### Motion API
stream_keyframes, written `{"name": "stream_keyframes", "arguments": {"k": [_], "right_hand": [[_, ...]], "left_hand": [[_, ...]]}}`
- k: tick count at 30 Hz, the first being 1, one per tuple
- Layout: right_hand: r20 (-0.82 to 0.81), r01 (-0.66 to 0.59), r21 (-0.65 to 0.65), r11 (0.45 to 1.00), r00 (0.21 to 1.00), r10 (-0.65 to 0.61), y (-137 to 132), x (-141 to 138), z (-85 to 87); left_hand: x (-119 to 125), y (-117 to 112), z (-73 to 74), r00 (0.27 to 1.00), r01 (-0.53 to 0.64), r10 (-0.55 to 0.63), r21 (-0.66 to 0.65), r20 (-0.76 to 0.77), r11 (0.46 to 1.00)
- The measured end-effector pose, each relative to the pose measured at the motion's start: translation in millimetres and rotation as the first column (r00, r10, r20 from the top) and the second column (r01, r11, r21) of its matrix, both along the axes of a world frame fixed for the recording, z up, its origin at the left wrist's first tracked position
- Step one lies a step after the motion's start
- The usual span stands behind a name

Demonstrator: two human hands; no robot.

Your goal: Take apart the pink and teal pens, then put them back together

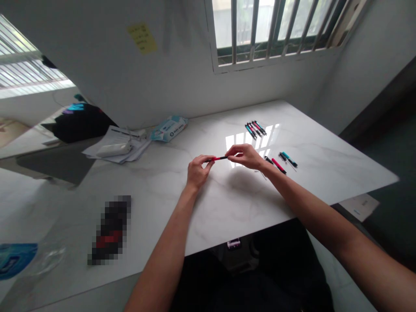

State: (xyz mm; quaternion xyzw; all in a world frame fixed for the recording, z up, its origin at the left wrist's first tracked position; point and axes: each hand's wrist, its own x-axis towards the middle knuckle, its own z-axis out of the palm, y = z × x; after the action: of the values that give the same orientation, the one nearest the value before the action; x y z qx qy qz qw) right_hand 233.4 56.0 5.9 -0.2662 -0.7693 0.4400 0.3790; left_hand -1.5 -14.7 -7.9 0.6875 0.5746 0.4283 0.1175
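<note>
A red and black pen (pixel 221 158) is held level above the white table between my two hands. My left hand (pixel 199 170) pinches its left end with thumb and fingers. At the other end, the fingertips of my right hand (pixel 243 155) close on the black tip. Right of my right hand lie loose pen parts: a red barrel (pixel 278 165), a black piece (pixel 268 160) and a teal barrel (pixel 289 158), with thin pieces beside them. Farther back, several teal, red and black pens (pixel 255 129) lie side by side in a row.
The marbled table (pixel 341 160) meets the wall below a barred window. On the left are a wipes packet (pixel 170 128), papers (pixel 112 145) with a white object on top, a black bag (pixel 82 123) and a blurred-out dark item (pixel 112 229). A clear bottle with blue label (pixel 17 260) is nearest.
</note>
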Motion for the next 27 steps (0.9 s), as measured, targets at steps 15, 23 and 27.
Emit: {"name": "stream_keyframes", "arguments": {"k": [15,23,27], "right_hand": [[0.570,0.330,0.450,0.830,0.610,-0.551,30.6,10.8,-2.4],[0.688,0.520,0.393,0.758,0.381,-0.618,92.0,14.0,0.8],[0.702,0.522,0.403,0.752,0.351,-0.619,104.2,15.3,-0.8]], "left_hand": [[-3.2,-1.9,-5.4,0.973,-0.167,0.184,0.128,-0.138,0.978],[-5.6,-1.8,-7.9,0.968,-0.181,0.199,0.120,-0.152,0.976],[-6.2,-2.0,-7.5,0.967,-0.190,0.207,0.117,-0.147,0.975]]}}
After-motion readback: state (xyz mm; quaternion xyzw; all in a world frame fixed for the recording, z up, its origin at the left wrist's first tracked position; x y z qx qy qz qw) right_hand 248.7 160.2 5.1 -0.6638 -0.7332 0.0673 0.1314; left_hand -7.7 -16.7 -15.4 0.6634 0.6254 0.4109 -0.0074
